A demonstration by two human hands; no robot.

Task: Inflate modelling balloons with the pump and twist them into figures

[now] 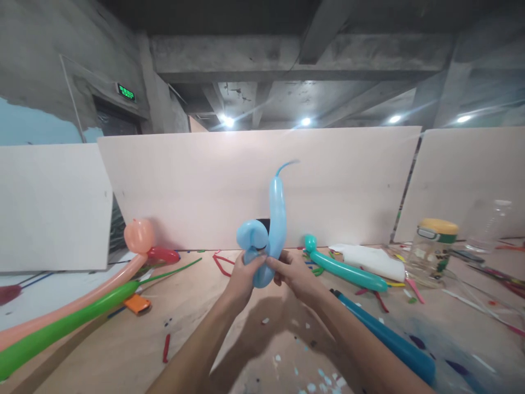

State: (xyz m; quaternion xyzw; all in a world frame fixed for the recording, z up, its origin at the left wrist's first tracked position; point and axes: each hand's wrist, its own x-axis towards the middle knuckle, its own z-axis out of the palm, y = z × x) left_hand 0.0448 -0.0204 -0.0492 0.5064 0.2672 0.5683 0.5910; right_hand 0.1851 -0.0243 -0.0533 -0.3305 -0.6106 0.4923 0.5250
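A light blue modelling balloon [278, 213] is held up above the table in both hands. Its long straight section points upward and ends in a thin uninflated tail. Rounded, looped sections bulge at its left side and below. My left hand [244, 273] grips the lower left part, thumb pressed on the balloon. From the other side, my right hand [292, 272] pinches it at the base of the upright section. The two thumbs nearly meet there, and the fingers behind the balloon are partly hidden.
Left lie a green balloon [74, 323], a peach balloon [139, 236] and an orange cutter [138, 304]. Right are a teal balloon [348, 271], a blue hand pump [388, 336], a white paper roll [373, 262] and a yellow-lidded cup [432, 251]. White panels [197, 191] stand behind.
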